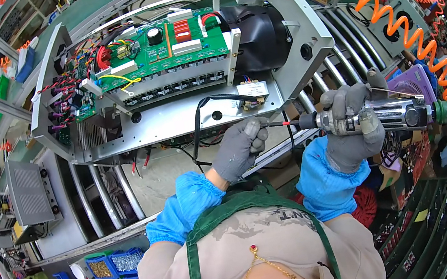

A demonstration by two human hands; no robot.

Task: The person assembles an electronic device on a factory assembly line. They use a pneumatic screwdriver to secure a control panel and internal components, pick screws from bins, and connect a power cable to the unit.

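Head view shows my right hand clamped around the pneumatic screwdriver, rigid and weighty-looking, best gripped mid-barrel, while my left hand pinches its thin bit below the metal chassis on the bench.

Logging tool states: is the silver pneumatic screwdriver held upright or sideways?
Sideways: the silver pneumatic screwdriver lies level in the right hand, bit toward the left hand.
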